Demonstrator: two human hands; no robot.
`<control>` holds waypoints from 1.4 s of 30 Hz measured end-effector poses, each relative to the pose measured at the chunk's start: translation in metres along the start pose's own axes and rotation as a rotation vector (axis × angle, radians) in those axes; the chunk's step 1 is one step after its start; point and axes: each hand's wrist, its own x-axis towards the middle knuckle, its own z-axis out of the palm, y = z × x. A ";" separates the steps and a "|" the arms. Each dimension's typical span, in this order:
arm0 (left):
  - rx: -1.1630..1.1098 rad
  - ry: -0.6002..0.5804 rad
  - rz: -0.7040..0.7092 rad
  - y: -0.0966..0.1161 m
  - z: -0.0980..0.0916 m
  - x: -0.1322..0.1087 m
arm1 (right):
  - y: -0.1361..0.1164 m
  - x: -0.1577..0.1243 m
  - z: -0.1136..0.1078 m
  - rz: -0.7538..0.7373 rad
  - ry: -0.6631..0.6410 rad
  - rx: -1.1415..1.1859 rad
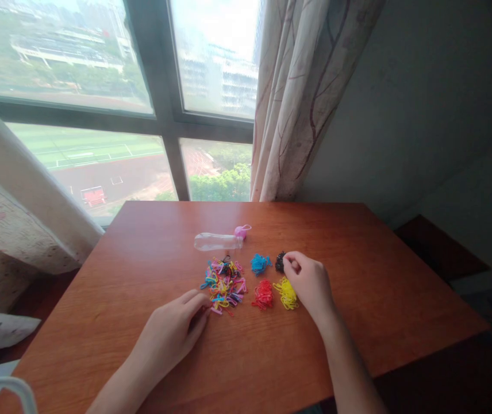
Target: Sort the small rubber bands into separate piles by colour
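Note:
A mixed heap of small coloured rubber bands (224, 283) lies on the wooden table (142, 264). Right of it sit four sorted little piles: blue (260, 263), black (279, 261), red (263, 294) and yellow (287, 293). My right hand (310, 284) has its fingers pinched together right at the black pile, touching it; what they hold is too small to make out. My left hand (175, 328) rests on the table with loosely curled fingers, fingertips at the lower left edge of the mixed heap.
A clear plastic bottle (218, 241) lies on its side behind the heap, with a pink cap (241, 231) at its mouth. Window and curtain (298, 103) stand behind the table. A dark low surface (439, 247) is at the right.

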 end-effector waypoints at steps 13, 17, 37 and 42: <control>-0.035 0.028 -0.001 -0.002 0.002 -0.001 | 0.019 0.012 0.001 -0.003 -0.034 -0.118; -0.024 0.014 -0.008 -0.001 0.002 -0.001 | 0.008 0.003 0.001 -0.018 -0.045 -0.095; -0.013 0.047 -0.036 -0.001 0.004 0.000 | -0.070 -0.078 0.038 -0.216 -0.184 0.031; -0.023 0.157 -0.102 -0.003 0.006 0.004 | -0.070 -0.097 0.047 -0.218 -0.140 0.171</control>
